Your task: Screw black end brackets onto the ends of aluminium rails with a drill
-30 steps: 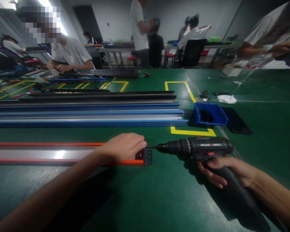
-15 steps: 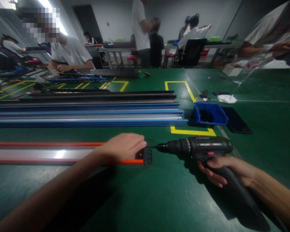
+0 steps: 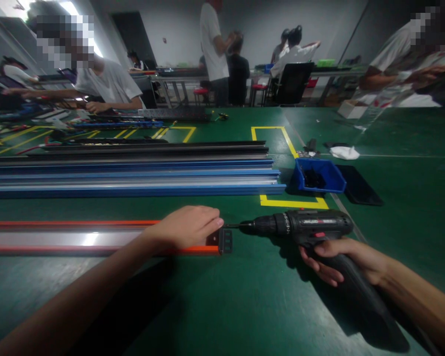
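My right hand is wrapped round the handle of a black cordless drill, which lies level and points left. Its thin bit reaches to the black end cap of an orange-edged metal rail; whether the tip sits in a screw is too small to tell. My left hand is closed over the right end of that rail, its fingers bent around the far edge next to the cap. A dark piece with a small hole shows inside the rail by the cap.
Several blue rails and black rails lie side by side beyond the orange one. A blue bin with small black parts stands right of them, beside a dark flat tray. Co-workers sit and stand around the green table.
My hands, the drill and the rail hold nearly the same positions; the view has shifted slightly. The co-worker at the left has stretched an arm out to the left.
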A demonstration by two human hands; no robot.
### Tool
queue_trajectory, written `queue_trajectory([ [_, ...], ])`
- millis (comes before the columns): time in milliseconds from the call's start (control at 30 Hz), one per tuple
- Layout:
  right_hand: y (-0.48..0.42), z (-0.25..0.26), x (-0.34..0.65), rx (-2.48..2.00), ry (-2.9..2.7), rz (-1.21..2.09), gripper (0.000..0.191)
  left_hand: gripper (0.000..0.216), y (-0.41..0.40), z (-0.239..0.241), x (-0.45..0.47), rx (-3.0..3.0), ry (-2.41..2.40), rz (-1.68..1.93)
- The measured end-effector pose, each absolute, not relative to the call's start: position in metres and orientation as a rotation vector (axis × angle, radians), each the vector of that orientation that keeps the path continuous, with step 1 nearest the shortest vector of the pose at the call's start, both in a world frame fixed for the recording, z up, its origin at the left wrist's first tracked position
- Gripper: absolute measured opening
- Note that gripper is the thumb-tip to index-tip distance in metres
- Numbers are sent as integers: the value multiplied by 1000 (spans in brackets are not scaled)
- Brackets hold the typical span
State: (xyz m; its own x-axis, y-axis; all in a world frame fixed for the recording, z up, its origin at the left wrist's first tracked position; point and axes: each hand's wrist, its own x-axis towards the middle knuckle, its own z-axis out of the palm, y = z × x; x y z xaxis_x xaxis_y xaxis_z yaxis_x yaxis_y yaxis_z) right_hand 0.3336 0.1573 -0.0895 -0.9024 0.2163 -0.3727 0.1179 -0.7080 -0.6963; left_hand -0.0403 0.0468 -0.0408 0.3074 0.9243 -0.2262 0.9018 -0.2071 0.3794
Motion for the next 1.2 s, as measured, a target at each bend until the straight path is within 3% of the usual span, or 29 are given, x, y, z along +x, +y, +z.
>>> queue_trajectory([
  [1200,155,-90,334,-700,-1222,2720,22,48,47,-40,-41,2146,1613,67],
])
